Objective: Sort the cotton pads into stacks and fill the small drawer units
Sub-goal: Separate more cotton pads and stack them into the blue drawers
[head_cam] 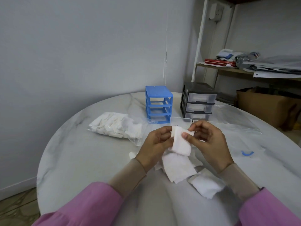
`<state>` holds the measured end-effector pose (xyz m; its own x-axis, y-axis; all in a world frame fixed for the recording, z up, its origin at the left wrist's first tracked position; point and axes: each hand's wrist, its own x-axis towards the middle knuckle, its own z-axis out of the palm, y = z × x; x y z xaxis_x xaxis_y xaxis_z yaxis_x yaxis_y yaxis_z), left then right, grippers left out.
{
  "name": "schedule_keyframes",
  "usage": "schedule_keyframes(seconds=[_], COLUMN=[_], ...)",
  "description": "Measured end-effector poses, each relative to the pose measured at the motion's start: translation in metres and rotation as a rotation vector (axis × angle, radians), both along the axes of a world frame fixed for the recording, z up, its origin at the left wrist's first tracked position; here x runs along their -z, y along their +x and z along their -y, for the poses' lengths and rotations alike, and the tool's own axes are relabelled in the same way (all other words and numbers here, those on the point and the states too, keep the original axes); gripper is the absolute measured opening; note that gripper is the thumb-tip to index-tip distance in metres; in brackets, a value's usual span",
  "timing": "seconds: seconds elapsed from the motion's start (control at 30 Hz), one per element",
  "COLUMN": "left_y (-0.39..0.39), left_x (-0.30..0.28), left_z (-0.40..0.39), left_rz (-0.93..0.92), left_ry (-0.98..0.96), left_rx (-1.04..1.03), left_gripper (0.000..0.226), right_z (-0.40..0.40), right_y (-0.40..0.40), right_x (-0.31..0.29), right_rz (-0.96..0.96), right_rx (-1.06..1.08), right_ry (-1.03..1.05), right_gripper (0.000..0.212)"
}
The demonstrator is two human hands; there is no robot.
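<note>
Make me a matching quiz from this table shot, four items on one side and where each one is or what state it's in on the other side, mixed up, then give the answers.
Column one:
1. blue drawer unit
2. black drawer unit
3. bag of cotton pads
4. small stack of pads

Column two:
A. held between the left hand and right hand
B. frame with no drawers in it
C. lying on the table's left side
D. clear drawers in place

Pairs: 1-B, 2-D, 3-C, 4-A
</note>
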<state>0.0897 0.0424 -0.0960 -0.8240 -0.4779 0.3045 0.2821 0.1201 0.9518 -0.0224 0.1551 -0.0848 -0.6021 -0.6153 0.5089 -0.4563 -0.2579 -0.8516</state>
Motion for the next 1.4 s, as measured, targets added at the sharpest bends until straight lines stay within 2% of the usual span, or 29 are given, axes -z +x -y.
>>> schedule_keyframes(seconds=[0.4, 0.5, 0.67, 0.83, 0.93, 1.03, 1.13, 1.2, 1.27, 1.4], left_y=[0.001, 0.001, 0.001, 0.005, 0.007, 0.007, 0.006, 0.006, 0.006, 0.004], left_x=[-0.004, -0.004, -0.002, -0.005, -0.003, -0.002, -0.001, -0.001, 0.0, 0.002], left_z=[-0.005, -0.004, 0.0, 0.0, 0.007, 0.012, 0.014, 0.013, 0.014, 0.014], left_rz=[-0.01, -0.011, -0.024, -0.13, -0.183, -0.2, -0.166, -0.123, -0.098, -0.077], left_ry=[0.062, 0.074, 0.069, 0.105, 0.007, -0.138, -0.174, -0.179, -0.161, -0.131], left_rx=[-0.03, -0.009, -0.061, -0.181, -0.3, -0.377, -0.421, -0.427, -0.412, -0.391], left_gripper=[0.016, 0.021, 0.024, 0.024, 0.026, 0.02, 0.034, 0.042, 0.043, 0.036], right_z=[-0.002, -0.003, -0.001, -0.001, -0.004, -0.008, -0.005, -0.002, -0.001, -0.004], right_y=[0.0, 0.001, 0.002, 0.004, 0.003, 0.006, 0.008, 0.008, 0.007, 0.004], right_x=[-0.001, -0.002, -0.001, -0.001, -0.003, -0.004, 0.004, 0.008, 0.008, 0.001], right_rz=[-0.18, -0.197, -0.177, -0.106, -0.226, -0.381, -0.552, -0.62, -0.612, -0.495], right_rx=[0.081, 0.094, 0.084, 0.028, 0.024, -0.126, -0.223, -0.232, -0.213, -0.164], right_ry=[0.076, 0.076, 0.12, 0.154, 0.217, 0.362, 0.478, 0.521, 0.485, 0.364], right_gripper=[0.013, 0.016, 0.023, 0.026, 0.019, 0.015, 0.022, 0.019, 0.012, 0.013])
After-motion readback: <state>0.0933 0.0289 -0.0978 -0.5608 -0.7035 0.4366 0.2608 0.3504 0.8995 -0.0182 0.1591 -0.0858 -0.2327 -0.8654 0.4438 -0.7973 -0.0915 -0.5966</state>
